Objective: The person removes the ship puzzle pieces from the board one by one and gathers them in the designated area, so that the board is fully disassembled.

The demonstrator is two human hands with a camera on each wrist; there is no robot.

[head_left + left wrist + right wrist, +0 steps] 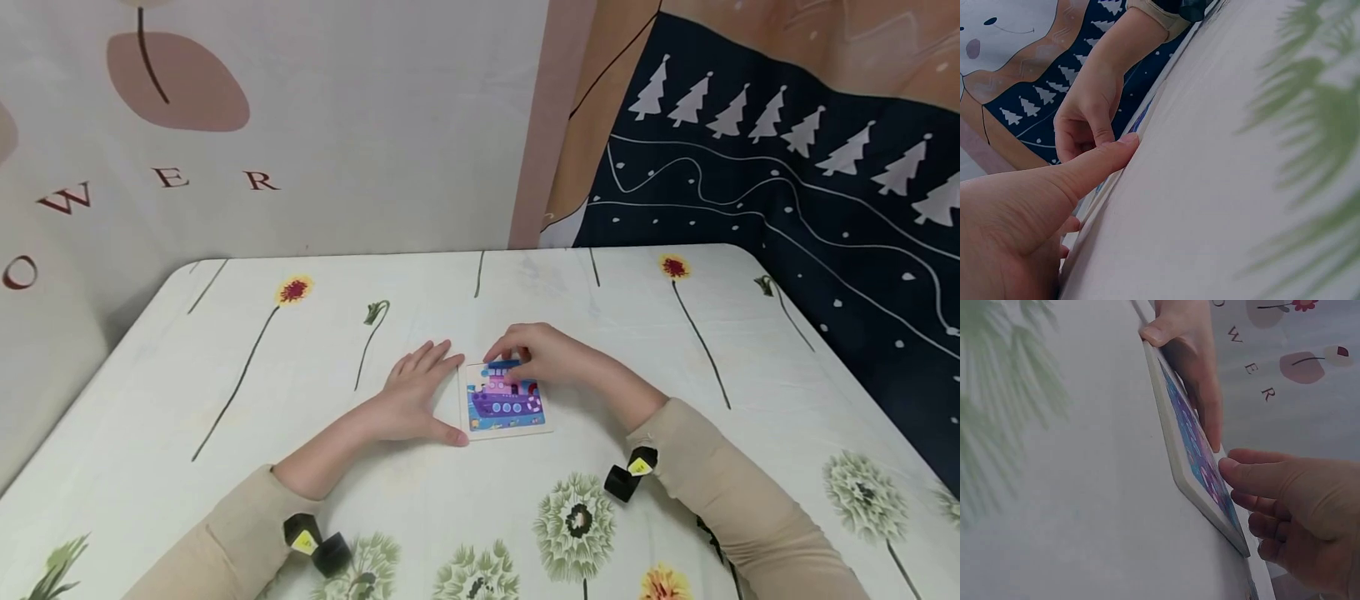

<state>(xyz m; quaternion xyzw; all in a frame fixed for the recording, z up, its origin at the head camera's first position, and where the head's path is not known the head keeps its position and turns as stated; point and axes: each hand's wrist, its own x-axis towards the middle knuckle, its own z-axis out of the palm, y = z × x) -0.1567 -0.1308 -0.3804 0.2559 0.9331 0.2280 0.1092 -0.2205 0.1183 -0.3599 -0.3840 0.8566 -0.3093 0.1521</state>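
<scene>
A small jigsaw puzzle (506,410) with a purple ship on blue water lies in a pale tray (517,433) on the table. My left hand (408,408) steadies the tray's left side, its fingers spread. In the left wrist view, the thumb (1119,147) rests at the tray's edge. Over the upper part of the picture, my right hand (555,354) has its thumb and index finger around a blue-topped puzzle piece (504,364). The right wrist view shows this thumb (1230,467) close against the picture, other fingers curled. The right hand partly hides the picture's upper right.
A white cloth with printed flowers covers the table (420,517). Behind stands a pale lettered curtain (375,125), and a dark cloth with white trees (750,167) hangs at right. Black devices (318,546) are strapped at both sleeves.
</scene>
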